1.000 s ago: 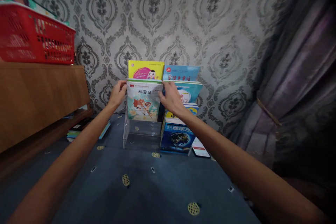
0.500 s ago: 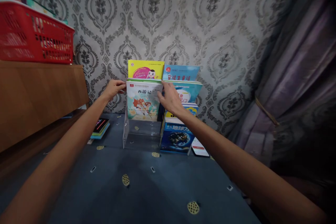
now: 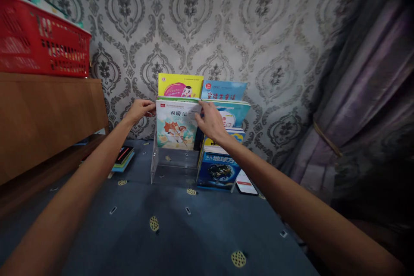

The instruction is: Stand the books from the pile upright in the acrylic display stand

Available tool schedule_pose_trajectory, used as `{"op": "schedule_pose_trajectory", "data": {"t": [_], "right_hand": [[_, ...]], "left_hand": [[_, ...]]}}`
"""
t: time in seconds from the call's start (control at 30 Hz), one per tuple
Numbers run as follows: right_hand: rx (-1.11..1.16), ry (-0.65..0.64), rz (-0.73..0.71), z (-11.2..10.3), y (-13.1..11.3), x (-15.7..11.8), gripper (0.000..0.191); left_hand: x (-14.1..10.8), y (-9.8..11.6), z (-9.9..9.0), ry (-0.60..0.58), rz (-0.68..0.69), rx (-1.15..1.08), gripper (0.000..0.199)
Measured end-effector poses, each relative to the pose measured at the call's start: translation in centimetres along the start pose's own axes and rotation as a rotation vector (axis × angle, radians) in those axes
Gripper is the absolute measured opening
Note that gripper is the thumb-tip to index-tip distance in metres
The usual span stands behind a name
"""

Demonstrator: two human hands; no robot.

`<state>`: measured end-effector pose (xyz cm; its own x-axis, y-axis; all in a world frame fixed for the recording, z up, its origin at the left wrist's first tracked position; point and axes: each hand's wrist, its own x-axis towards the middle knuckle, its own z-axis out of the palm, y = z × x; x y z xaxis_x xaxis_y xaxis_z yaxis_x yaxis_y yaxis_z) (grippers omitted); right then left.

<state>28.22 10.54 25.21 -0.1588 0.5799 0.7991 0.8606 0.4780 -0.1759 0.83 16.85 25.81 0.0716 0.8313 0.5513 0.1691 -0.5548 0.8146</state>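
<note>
A white book (image 3: 176,127) with a cartoon cover stands in the clear stepped rack (image 3: 153,168). My left hand (image 3: 141,110) pinches its upper left edge, thumb and fingers closed. At the upper right edge, my right hand (image 3: 211,121) has its fingers closed on the same book. Directly behind it rises a yellow book (image 3: 171,83). To the right, a blue book (image 3: 226,89) stands at the back, a teal book (image 3: 241,110) in front of it, and a dark blue book with a globe (image 3: 220,172) at the bottom. My right hand partly covers this column.
Left of the rack lies a small stack of books (image 3: 124,158) on the patterned blue cloth (image 3: 123,228). A phone (image 3: 247,183) lies by the rack's right side. A red basket (image 3: 64,51) sits on a wooden cabinet (image 3: 54,116); a curtain (image 3: 339,108) hangs at right.
Almost nothing differs. Both hands stay at the white book's edges, and the view has shifted very slightly.
</note>
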Motion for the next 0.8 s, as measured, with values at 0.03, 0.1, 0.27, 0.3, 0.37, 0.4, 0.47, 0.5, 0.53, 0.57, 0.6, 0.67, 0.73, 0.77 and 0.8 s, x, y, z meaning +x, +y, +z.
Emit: {"op": "schedule_pose_trajectory", "data": {"t": [0.03,0.1,0.27,0.3,0.37,0.4,0.47,0.5,0.53,0.57,0.6,0.67,0.73,0.77,0.8], "right_hand": [[-0.003,-0.008,0.002,-0.1,0.0,0.0,0.05],[-0.005,-0.019,0.0,-0.1,-0.1,0.0,0.051],[0.01,-0.007,-0.015,0.0,0.1,0.0,0.056],[0.012,0.002,-0.024,0.0,0.1,-0.1,0.057],[0.006,0.013,-0.039,0.2,0.1,-0.1,0.06],[0.0,0.012,-0.041,0.2,0.1,-0.2,0.061],[-0.01,0.0,-0.034,0.4,0.2,-0.2,0.058],[-0.009,-0.004,-0.031,0.5,0.2,-0.3,0.056],[-0.006,-0.004,-0.031,0.5,0.3,-0.3,0.055],[0.0,-0.001,-0.035,0.6,0.3,-0.3,0.054],[0.005,0.004,-0.041,0.6,0.4,-0.3,0.053],[0.006,0.003,-0.048,0.7,0.4,-0.3,0.053],[-0.008,-0.01,-0.038,0.6,0.3,-0.3,0.053],[-0.016,-0.019,-0.03,0.6,0.2,-0.3,0.053],[-0.024,-0.025,-0.022,0.5,0.1,-0.3,0.053]], "left_hand": [[-0.1,0.2,0.1,0.01,0.001,0.0,0.031],[-0.2,0.7,0.5,0.038,0.009,0.001,0.036],[-0.2,2.1,1.4,0.084,0.044,0.048,0.032],[-0.2,2.3,1.6,0.1,0.04,0.052,0.029],[-0.2,2.6,1.9,0.136,0.009,0.041,0.025],[-0.1,2.7,2.0,0.153,-0.011,0.026,0.023],[0.0,2.7,2.2,0.166,-0.044,-0.012,0.022],[0.0,2.7,2.2,0.164,-0.057,-0.033,0.023],[0.1,2.7,2.2,0.161,-0.067,-0.053,0.023],[0.2,2.6,2.2,0.157,-0.079,-0.071,0.024],[0.3,2.5,2.2,0.153,-0.093,-0.086,0.025],[0.5,2.4,2.1,0.153,-0.129,-0.112,0.026],[0.7,2.4,2.0,0.15,-0.162,-0.136,0.027],[0.7,2.3,2.0,0.144,-0.175,-0.148,0.028],[0.8,2.3,1.9,0.139,-0.187,-0.16,0.028]]}}
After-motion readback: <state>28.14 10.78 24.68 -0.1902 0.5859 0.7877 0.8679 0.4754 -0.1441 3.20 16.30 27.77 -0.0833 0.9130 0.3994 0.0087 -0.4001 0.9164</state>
